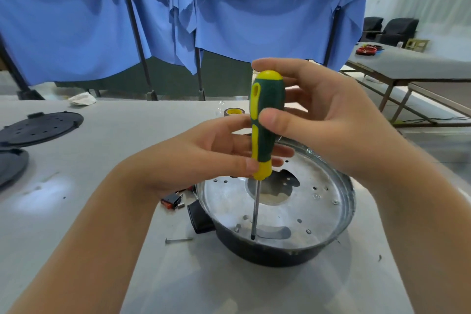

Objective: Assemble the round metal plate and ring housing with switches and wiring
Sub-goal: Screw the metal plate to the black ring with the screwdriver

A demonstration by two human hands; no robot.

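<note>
Head cam, looking down at a grey table [76, 211]. Round metal plate [305, 211] already sits inside the black ring housing [267, 255], near the table's front edge, right of centre. So seating the plate looks done. Fastening is the step in hand.

Screwdriver [265, 122], green/yellow handle, stands upright w/ its tip down on the plate's near rim, next to a long slot. A small screw or stud pokes up just left of the tip; can't tell whether the tip is on a screw head, too small.

Left hand [204, 158]: fingers curled round the lower handle, thumb and forefinger pinching at the yellow collar. Right hand [326, 120]: thumb pressed on the handle's middle, fingers arched loosely over the top cap, steadying more than clamping.

Two washers or screw heads show on the plate's right side, so prob. some fixings are in. Several other holes around the rim look open, so more screws likely to go.

Left to do, as I judge it: a long loose screw [178, 239] lies on the table just left of the housing. A red/black switch [171, 200] w/ bits of wire lies beside the housing, partly under the left wrist, not fitted as far as I can see. Wiring prob. undone. Two black round covers [43, 127] wait at far left, well apart.

Roughly mid-task.
</note>
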